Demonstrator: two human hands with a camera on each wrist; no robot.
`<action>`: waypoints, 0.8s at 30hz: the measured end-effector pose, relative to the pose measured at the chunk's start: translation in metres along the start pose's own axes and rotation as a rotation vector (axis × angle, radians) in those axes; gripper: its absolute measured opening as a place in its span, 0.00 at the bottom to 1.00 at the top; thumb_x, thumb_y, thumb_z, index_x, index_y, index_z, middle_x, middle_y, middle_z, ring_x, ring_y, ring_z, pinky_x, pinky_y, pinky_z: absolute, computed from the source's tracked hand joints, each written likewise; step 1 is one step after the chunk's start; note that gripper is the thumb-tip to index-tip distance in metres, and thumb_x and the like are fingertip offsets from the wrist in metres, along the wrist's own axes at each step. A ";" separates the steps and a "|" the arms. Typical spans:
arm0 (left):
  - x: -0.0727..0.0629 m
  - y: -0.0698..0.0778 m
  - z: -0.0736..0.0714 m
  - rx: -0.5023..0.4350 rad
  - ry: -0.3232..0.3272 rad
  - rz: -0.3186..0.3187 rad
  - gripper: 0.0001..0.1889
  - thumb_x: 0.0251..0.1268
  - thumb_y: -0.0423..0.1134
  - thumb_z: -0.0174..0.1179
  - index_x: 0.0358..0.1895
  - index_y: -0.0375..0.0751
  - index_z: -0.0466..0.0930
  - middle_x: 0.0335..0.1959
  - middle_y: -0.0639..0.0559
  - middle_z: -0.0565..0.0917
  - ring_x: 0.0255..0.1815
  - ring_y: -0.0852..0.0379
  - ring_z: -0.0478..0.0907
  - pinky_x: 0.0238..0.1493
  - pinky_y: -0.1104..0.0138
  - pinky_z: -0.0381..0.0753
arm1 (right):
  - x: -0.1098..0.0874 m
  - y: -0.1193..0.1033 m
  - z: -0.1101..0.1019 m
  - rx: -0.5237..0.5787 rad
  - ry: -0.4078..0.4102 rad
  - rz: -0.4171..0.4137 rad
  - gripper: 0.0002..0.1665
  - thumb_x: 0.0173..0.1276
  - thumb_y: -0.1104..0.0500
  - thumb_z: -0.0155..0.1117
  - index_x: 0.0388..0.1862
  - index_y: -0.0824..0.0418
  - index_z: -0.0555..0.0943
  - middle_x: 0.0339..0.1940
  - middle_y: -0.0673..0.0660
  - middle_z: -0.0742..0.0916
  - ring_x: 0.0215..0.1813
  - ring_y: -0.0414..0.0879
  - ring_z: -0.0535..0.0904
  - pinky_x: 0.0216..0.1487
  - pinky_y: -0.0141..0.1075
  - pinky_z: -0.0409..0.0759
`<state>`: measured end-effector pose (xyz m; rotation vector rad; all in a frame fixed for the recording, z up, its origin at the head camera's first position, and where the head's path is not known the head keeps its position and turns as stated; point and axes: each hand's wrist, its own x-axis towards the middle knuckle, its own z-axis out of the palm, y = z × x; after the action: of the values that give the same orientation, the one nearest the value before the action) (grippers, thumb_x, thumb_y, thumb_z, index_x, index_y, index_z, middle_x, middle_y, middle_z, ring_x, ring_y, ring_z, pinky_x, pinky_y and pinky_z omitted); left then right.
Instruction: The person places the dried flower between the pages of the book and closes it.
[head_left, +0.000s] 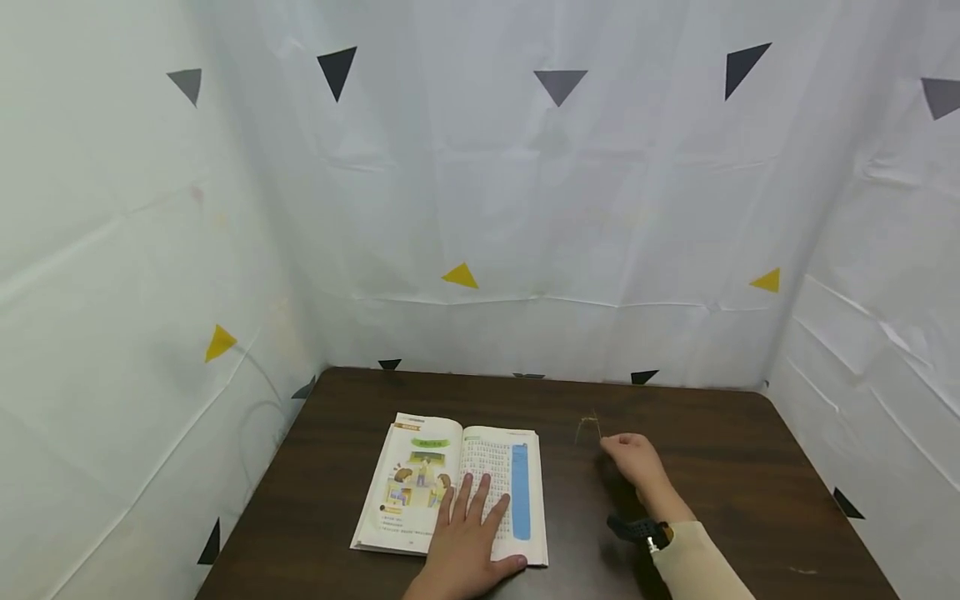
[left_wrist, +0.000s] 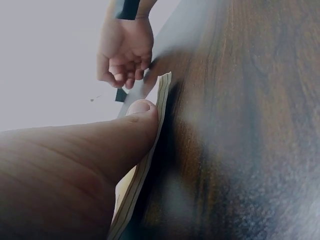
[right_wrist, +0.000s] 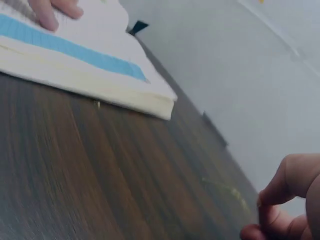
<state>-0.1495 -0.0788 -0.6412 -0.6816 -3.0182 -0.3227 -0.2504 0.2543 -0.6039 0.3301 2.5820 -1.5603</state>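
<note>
An open book (head_left: 420,525) lies on the table with a drawing on its left page and a blue band on its right page. My left hand (head_left: 467,537) rests over the lower middle of it, fingers spread on the pages. In the left wrist view the thumb (left_wrist: 135,130) lies along the book's edge. To the right of the book, my right hand (head_left: 637,467) pinches one end of a thin gold-coloured wire-like item (head_left: 588,419) between thumb and forefinger. That item (right_wrist: 234,191) is blurred in the right wrist view, and its exact kind cannot be told.
The dark wooden table (head_left: 712,442) reaches back to a white curtain (head_left: 555,208) with coloured triangles, which also stands on both sides. A dark watch or band (head_left: 641,531) is on the right wrist, just beyond a pale sleeve (head_left: 697,558).
</note>
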 end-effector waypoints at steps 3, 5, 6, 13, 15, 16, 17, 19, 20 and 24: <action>-0.001 0.001 0.002 0.000 -0.010 -0.007 0.51 0.64 0.84 0.56 0.85 0.60 0.67 0.91 0.45 0.57 0.93 0.38 0.49 0.87 0.36 0.50 | -0.011 -0.007 0.005 0.061 -0.020 -0.004 0.23 0.82 0.52 0.60 0.58 0.71 0.86 0.56 0.62 0.87 0.55 0.53 0.79 0.52 0.43 0.78; -0.001 0.001 0.001 -0.003 -0.009 -0.008 0.51 0.64 0.84 0.56 0.85 0.60 0.68 0.91 0.45 0.57 0.93 0.38 0.49 0.87 0.36 0.50 | -0.018 -0.014 0.011 0.167 -0.047 -0.008 0.21 0.82 0.54 0.60 0.56 0.71 0.87 0.53 0.60 0.88 0.53 0.52 0.79 0.50 0.41 0.79; -0.001 0.001 0.000 -0.003 -0.008 -0.008 0.51 0.64 0.83 0.57 0.85 0.60 0.68 0.91 0.45 0.57 0.93 0.38 0.49 0.87 0.36 0.50 | -0.021 -0.017 0.015 0.231 -0.067 -0.012 0.20 0.82 0.54 0.60 0.54 0.71 0.87 0.50 0.59 0.88 0.51 0.51 0.79 0.49 0.40 0.79; -0.001 0.002 -0.003 -0.002 0.020 0.013 0.50 0.65 0.83 0.56 0.84 0.59 0.69 0.90 0.45 0.59 0.92 0.38 0.51 0.87 0.36 0.52 | -0.041 -0.035 0.039 0.559 -0.166 0.006 0.13 0.84 0.57 0.59 0.40 0.61 0.86 0.39 0.50 0.85 0.44 0.46 0.79 0.44 0.36 0.77; -0.001 0.003 -0.003 -0.006 0.013 0.012 0.50 0.65 0.84 0.55 0.84 0.59 0.69 0.91 0.45 0.59 0.92 0.38 0.51 0.87 0.36 0.52 | -0.046 -0.038 0.045 0.581 -0.187 0.005 0.13 0.84 0.57 0.59 0.41 0.61 0.86 0.39 0.50 0.85 0.43 0.46 0.78 0.43 0.36 0.77; -0.001 0.003 -0.002 -0.010 0.008 0.009 0.51 0.65 0.84 0.55 0.84 0.59 0.69 0.91 0.45 0.58 0.92 0.38 0.51 0.87 0.36 0.51 | -0.048 -0.040 0.048 0.589 -0.201 0.003 0.13 0.84 0.56 0.59 0.42 0.61 0.86 0.39 0.50 0.85 0.43 0.46 0.78 0.43 0.36 0.77; -0.001 0.002 -0.002 -0.014 0.003 0.007 0.51 0.64 0.84 0.55 0.84 0.58 0.69 0.91 0.45 0.58 0.92 0.38 0.51 0.87 0.36 0.51 | -0.051 -0.041 0.051 0.597 -0.215 0.001 0.13 0.85 0.56 0.59 0.43 0.62 0.85 0.40 0.50 0.85 0.43 0.46 0.78 0.43 0.35 0.77; -0.001 0.001 0.000 -0.025 -0.012 -0.002 0.52 0.64 0.85 0.55 0.84 0.59 0.68 0.91 0.45 0.57 0.93 0.38 0.49 0.88 0.36 0.49 | -0.056 -0.046 0.058 0.622 -0.232 -0.003 0.13 0.84 0.55 0.60 0.45 0.63 0.85 0.41 0.51 0.86 0.42 0.45 0.78 0.41 0.34 0.77; 0.000 0.001 0.001 -0.027 -0.019 -0.006 0.52 0.64 0.85 0.55 0.85 0.59 0.68 0.91 0.45 0.56 0.93 0.38 0.48 0.88 0.36 0.48 | -0.058 -0.048 0.062 0.636 -0.238 -0.007 0.12 0.84 0.55 0.61 0.46 0.62 0.85 0.41 0.50 0.86 0.41 0.45 0.78 0.41 0.33 0.77; 0.002 -0.002 0.003 -0.033 -0.035 -0.009 0.51 0.65 0.85 0.54 0.85 0.60 0.66 0.92 0.47 0.54 0.94 0.39 0.45 0.89 0.36 0.45 | -0.065 -0.057 0.078 0.737 -0.234 -0.011 0.10 0.84 0.56 0.62 0.45 0.61 0.85 0.39 0.50 0.86 0.36 0.42 0.77 0.36 0.31 0.76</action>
<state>-0.1525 -0.0793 -0.6440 -0.6831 -3.0568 -0.3654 -0.2022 0.1509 -0.5784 0.1676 1.7596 -2.3396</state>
